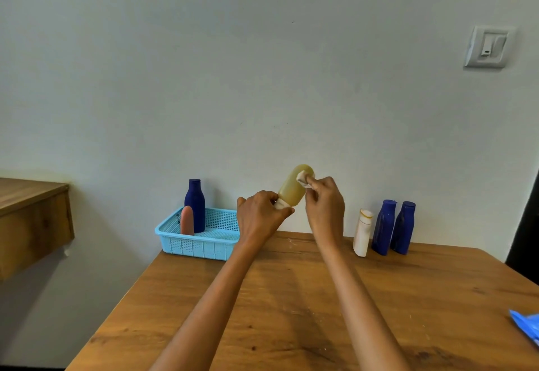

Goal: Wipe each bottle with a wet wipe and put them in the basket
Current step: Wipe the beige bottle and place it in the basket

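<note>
the left hand (260, 215) grips the white cap end of a tilted yellow-green plastic bottle (293, 187) above the wooden surface (291, 297) while the right hand (323, 204) pinches a crumpled white wet wipe (303, 179) against its base.

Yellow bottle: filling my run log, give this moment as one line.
left hand: holds yellow bottle by cap | right hand: wet wipe on bottle

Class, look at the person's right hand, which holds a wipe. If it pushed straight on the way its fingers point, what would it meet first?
The right hand pinches the wet wipe against the yellow bottle, so wipe and bottle come first. Beyond that probably the wall, though depth is unclear.
</note>
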`<state>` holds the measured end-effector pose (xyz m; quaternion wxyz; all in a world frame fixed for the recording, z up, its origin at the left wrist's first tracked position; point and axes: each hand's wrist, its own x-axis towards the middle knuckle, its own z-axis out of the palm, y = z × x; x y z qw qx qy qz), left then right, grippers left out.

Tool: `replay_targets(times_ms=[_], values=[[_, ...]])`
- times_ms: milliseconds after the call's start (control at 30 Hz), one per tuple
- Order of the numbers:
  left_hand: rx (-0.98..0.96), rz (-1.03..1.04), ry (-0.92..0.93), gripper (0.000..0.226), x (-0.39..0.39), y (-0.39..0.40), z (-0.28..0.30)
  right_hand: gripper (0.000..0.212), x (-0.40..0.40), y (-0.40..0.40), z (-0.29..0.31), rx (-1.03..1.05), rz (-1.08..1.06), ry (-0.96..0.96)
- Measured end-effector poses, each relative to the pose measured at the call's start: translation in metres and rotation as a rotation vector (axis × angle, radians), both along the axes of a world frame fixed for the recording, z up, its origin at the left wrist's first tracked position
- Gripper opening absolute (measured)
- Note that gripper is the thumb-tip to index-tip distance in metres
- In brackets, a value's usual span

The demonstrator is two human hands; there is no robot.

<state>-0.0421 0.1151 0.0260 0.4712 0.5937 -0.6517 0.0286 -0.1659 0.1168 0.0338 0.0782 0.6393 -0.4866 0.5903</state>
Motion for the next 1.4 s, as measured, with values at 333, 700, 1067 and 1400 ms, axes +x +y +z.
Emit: replay_targets(times_ms=[333, 700, 1067, 1400], values=[[0.058, 0.065, -0.045, 0.033, 0.005, -0.001, -0.004, 0.026, 0.001, 0.004, 0.003, -0.014, 0.043, 0.010], [-0.006, 0.077, -0.051, 0.032, 0.001, 0.001, -0.004, 0.020, 0.001, -0.002, -0.006, 0.077, 0.025, 0.016], [0.122, 0.021, 0.026, 0.037, 0.009, -0.002, 0.000, 0.015, -0.007, -0.008, -0.004, 0.087, 0.157, -0.279], [0.299, -0.411, 0.555, 0.026, 0.018, -0.002, 0.002, 0.018, 0.008, -0.003, -0.008, 0.071, 0.284, -0.328]])
